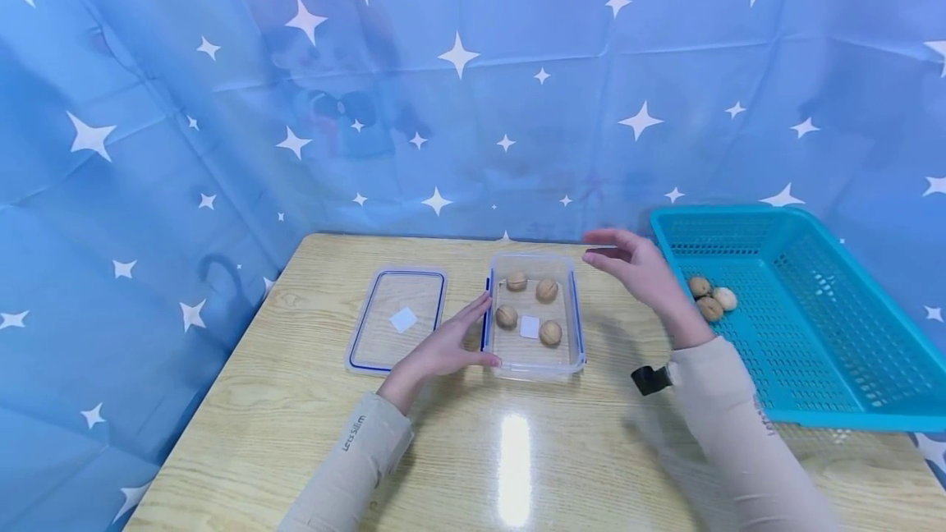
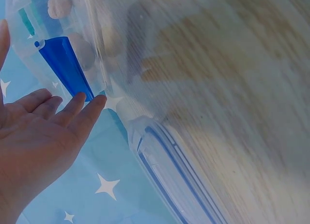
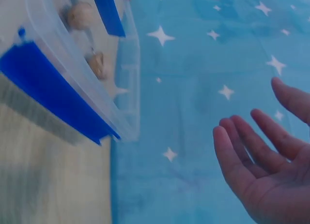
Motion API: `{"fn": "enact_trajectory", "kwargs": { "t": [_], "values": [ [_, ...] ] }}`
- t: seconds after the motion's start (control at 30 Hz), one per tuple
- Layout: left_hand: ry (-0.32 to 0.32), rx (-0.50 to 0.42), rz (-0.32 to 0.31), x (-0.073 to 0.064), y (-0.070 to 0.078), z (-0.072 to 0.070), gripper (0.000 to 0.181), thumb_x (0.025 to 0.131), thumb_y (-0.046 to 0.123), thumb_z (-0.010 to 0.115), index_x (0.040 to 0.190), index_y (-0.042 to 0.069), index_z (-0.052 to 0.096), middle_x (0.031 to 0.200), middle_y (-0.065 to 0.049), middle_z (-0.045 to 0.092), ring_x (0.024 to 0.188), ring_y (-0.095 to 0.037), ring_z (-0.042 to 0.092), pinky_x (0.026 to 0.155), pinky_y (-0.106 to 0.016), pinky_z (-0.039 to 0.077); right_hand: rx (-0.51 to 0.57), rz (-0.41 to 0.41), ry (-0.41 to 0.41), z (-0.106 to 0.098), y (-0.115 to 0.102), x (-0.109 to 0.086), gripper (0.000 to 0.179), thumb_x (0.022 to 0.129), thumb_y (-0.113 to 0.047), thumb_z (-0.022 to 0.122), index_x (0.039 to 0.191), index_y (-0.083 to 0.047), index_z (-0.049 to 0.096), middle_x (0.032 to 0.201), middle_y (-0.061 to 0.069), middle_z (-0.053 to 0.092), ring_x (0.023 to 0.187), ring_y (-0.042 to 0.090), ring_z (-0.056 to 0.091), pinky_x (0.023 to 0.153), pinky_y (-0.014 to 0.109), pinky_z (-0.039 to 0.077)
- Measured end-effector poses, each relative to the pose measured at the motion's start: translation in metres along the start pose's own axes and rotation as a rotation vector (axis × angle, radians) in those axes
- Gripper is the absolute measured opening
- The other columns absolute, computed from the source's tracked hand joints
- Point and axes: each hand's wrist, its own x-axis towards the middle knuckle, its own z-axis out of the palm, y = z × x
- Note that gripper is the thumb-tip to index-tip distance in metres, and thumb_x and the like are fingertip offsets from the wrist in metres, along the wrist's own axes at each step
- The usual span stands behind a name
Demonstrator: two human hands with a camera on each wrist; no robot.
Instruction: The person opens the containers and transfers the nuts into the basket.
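A clear plastic box (image 1: 537,367) with blue side latches stands on the table, several walnuts (image 1: 547,290) spread over its floor beside a small white square (image 1: 529,327). Against the box's left side rests my left hand (image 1: 449,345), its fingers straight and thumb at the near corner. In the left wrist view those fingertips touch the blue latch (image 2: 68,67). My right hand (image 1: 637,271) hovers just right of the box's far corner, fingers loosely bent with nothing between them. The right wrist view shows that hand (image 3: 271,166) apart from the box (image 3: 92,96).
Left of the box lies its clear lid (image 1: 384,335) with a blue seal and a white square. A turquoise basket (image 1: 835,335) on the right holds several walnuts (image 1: 709,309), one paler. A blue star-patterned cloth (image 1: 473,130) hangs behind the wooden table (image 1: 296,401).
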Motion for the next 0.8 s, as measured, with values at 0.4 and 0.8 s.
{"fn": "enact_trajectory", "kwargs": {
  "t": [0.4,0.8],
  "values": [
    [0.000,-0.009,0.008,-0.002,0.002,-0.002,0.101,0.085,0.038,0.078,0.161,0.017,0.016,0.170,0.002,0.008,0.156,-0.029,0.012,0.126,-0.055,0.019,0.094,-0.042,-0.075,0.050,0.018,0.009,0.042,0.100,-0.020,0.060,0.137,-0.002,0.055,0.141,0.022,0.056,0.126,0.039,0.057,0.107,0.055,0.047],
    [0.008,-0.009,-0.001,-0.001,0.001,-0.001,0.098,0.086,0.037,0.077,0.161,0.017,0.017,0.170,0.001,0.009,0.156,-0.030,0.013,0.125,-0.057,0.019,0.093,-0.044,-0.156,0.086,0.030,0.011,0.046,0.100,-0.022,0.062,0.138,0.001,0.054,0.141,0.025,0.055,0.127,0.041,0.057,0.105,0.052,0.051]
  ]
}}
